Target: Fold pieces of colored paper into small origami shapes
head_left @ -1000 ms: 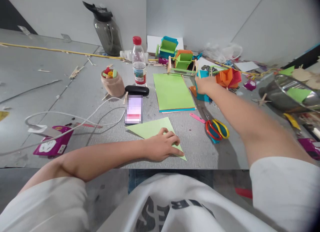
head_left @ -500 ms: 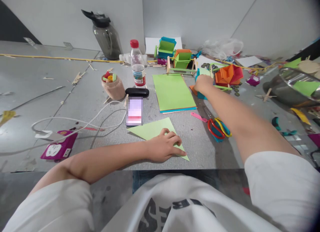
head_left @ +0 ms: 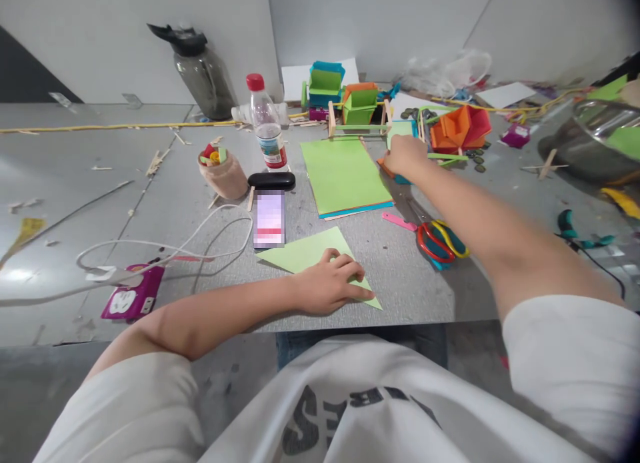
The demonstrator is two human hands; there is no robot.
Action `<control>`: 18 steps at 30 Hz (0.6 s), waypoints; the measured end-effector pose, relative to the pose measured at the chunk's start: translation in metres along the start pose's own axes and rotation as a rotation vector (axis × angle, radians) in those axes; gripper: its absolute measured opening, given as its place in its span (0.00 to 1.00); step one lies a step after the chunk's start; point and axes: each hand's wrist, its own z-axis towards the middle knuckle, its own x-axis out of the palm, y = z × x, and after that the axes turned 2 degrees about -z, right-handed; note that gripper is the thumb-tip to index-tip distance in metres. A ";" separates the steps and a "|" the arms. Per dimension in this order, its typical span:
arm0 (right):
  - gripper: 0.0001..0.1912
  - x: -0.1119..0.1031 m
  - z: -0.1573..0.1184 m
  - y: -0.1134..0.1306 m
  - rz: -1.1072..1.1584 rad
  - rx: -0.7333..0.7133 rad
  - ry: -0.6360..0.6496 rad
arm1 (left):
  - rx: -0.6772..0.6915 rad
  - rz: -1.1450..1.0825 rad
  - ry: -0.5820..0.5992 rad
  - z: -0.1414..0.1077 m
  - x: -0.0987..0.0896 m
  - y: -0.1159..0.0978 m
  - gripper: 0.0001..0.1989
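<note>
**Left hand (head_left: 330,286) spread across pale green triangle (head_left: 303,250)**

The fingers of the left hand are held apart and slightly bent, the pale green triangle lying beneath them near the front edge of the grey table (head_left: 410,290). The fingers of the right hand (head_left: 406,159) are hidden by the hand itself, so whether they are closed on anything cannot be told; it is placed at small green and blue papers (head_left: 399,131), toward the back edge. Between the hands, a paper stack (head_left: 345,176) is topped by a bright green sheet. To its right, scissors (head_left: 443,243) with red and yellow handles are seen beside a pink-handled tool (head_left: 399,221). A phone (head_left: 269,218) is set just beyond the triangle's left tip, with a black case (head_left: 271,180) behind it. Farther out, a red-capped bottle (head_left: 269,140) and a pinkish pot (head_left: 226,176) are stood upright. Folded paper wheels (head_left: 360,104) are lined up toward the back edge, and a metal bowl (head_left: 570,150) is placed at the far right.
</note>
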 end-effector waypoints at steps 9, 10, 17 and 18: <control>0.18 0.039 -0.186 0.023 0.263 -0.441 0.095 | 0.080 -0.047 0.033 -0.002 -0.001 0.003 0.21; 0.18 0.043 -0.199 0.025 0.293 -0.481 0.091 | 0.137 -0.065 0.030 -0.002 -0.001 0.003 0.20; 0.25 0.060 -0.216 0.021 0.398 -0.601 0.062 | -0.347 0.174 -0.184 -0.006 -0.012 0.012 0.31; 0.25 0.061 -0.214 0.020 0.409 -0.595 0.062 | -0.502 0.218 -0.191 -0.008 -0.015 0.015 0.40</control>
